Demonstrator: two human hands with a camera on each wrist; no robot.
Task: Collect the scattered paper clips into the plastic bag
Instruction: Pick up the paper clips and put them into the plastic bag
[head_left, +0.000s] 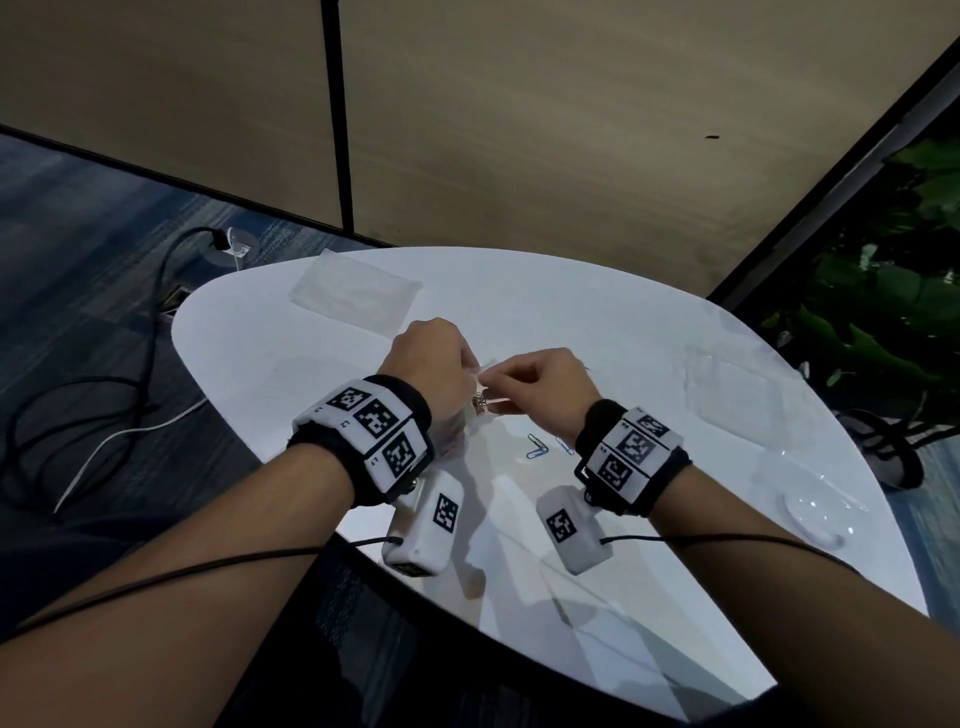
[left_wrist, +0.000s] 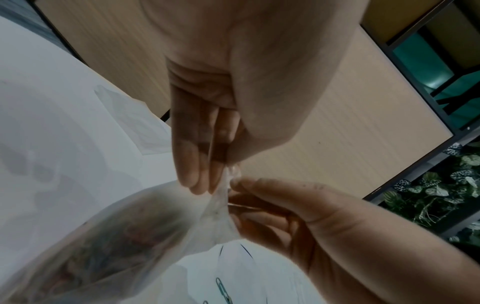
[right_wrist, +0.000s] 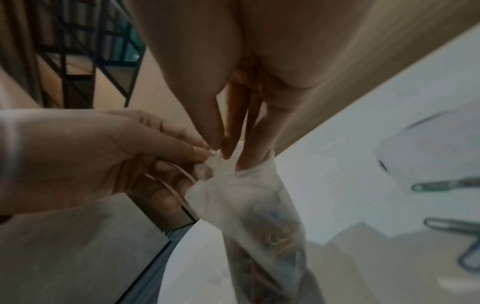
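A clear plastic bag (head_left: 480, 402) with several coloured paper clips inside hangs over the white table (head_left: 623, 322). My left hand (head_left: 467, 374) pinches one side of its mouth and my right hand (head_left: 498, 382) pinches the other side. In the left wrist view the left hand (left_wrist: 218, 176) and the right hand (left_wrist: 233, 197) meet at the top of the bag (left_wrist: 130, 236). The right wrist view shows the right hand (right_wrist: 226, 150) and left hand (right_wrist: 194, 166) on the bag's (right_wrist: 246, 205) rim. Two blue paper clips (head_left: 537, 447) lie on the table under my right wrist, and loose paper clips (right_wrist: 441, 185) also show beside the bag.
A second flat clear bag (head_left: 353, 291) lies at the far left of the table. Clear plastic sheets (head_left: 727, 389) and a round clear lid (head_left: 815, 514) lie at the right. Cables (head_left: 104, 405) trail on the floor at left; a plant (head_left: 883, 312) stands at right.
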